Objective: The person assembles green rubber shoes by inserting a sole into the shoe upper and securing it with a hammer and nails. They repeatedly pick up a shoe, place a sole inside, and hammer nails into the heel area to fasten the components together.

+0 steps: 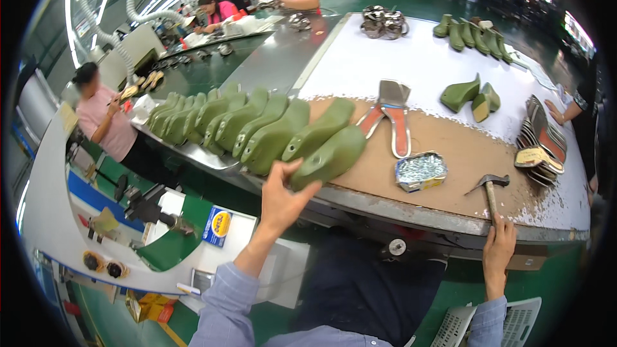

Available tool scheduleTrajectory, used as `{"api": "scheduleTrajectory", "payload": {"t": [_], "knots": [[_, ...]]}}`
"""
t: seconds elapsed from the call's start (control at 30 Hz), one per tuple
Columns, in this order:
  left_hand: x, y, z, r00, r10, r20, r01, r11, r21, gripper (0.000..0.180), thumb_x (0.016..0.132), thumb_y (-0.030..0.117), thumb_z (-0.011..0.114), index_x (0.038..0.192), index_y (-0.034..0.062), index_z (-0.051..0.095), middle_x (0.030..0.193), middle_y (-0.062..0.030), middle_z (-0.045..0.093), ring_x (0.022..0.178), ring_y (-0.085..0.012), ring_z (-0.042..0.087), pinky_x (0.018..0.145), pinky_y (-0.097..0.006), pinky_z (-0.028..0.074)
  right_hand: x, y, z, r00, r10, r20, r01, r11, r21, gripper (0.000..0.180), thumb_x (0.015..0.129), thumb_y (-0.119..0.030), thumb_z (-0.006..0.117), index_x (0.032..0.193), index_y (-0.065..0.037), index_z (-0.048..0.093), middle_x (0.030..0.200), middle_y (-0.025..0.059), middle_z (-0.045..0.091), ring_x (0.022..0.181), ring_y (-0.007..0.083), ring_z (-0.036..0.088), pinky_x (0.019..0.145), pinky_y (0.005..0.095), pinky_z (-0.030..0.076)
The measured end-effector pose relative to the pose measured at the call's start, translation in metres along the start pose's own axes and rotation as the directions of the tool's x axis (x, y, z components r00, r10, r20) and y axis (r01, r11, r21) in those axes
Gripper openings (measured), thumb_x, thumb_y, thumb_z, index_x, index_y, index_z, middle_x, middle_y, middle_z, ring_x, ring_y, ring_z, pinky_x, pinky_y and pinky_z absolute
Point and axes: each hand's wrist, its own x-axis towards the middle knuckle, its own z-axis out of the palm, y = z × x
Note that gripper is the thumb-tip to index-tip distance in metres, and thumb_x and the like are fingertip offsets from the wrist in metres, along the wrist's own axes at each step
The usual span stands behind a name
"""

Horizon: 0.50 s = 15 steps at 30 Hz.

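Observation:
A row of several green shoe lasts (257, 125) lies side by side along the near edge of the workbench (450, 148). My left hand (283, 196) reaches up and grips the heel end of the nearest green last (331, 155). My right hand (498, 244) holds the wooden handle of a small hammer (490, 187), whose metal head rests on the brown bench surface. Between the hands sits a small tin of nails (421, 170), and behind it lie red-handled pincers (392, 119).
A stack of insoles (540, 144) lies at the right, more green lasts (472, 32) at the back, metal parts (382, 22) further off. Other people work at the left, the far end and the right edge. A curved white machine (71, 218) stands lower left.

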Motion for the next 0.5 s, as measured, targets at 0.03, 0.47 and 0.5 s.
{"api": "scheduleTrajectory", "payload": {"t": [0.03, 0.47, 0.5], "knots": [[-0.009, 0.015, 0.006, 0.985, -0.155, -0.074, 0.163, 0.978, 0.127, 0.046, 0.08, 0.021, 0.089, 0.108, 0.0004, 0.06, 0.099, -0.0108, 0.072, 0.091, -0.0164, 0.067, 0.082, -0.032, 0.054, 0.0, 0.002, 0.002, 1.0, -0.019, -0.017, 0.019, 1.0, -0.012, 0.041, 0.093, -0.002, 0.063, 0.133, -0.007, 0.062, 0.11, 0.016, 0.058, 0.101, 0.0372, 0.057, 0.087, 0.0472, 0.047], [0.032, -0.023, 0.082, 0.966, 0.141, -0.216, -0.031, 0.893, 0.448, 0.044, 0.081, 0.033, 0.085, 0.096, 0.0022, 0.058, 0.086, -0.0174, 0.064, 0.081, -0.0394, 0.063, 0.072, -0.049, 0.05, 0.016, -0.012, 0.009, 1.0, -0.005, -0.005, 0.005, 0.995, -0.099, 0.039, 0.093, -0.004, 0.064, 0.131, -0.008, 0.061, 0.103, 0.0147, 0.058, 0.095, 0.0355, 0.057, 0.082, 0.0471, 0.048], [0.039, -0.02, 0.086, 0.974, 0.12, -0.194, -0.017, 0.887, 0.461, 0.043, 0.081, 0.031, 0.084, 0.098, 0.0024, 0.057, 0.089, -0.0172, 0.064, 0.084, -0.0393, 0.063, 0.074, -0.049, 0.05, 0.016, -0.011, 0.01, 1.0, -0.013, -0.009, 0.012, 0.995, -0.102, 0.039, 0.093, -0.005, 0.064, 0.132, -0.008, 0.061, 0.103, 0.0146, 0.058, 0.095, 0.0354, 0.057, 0.082, 0.047, 0.048]]}}
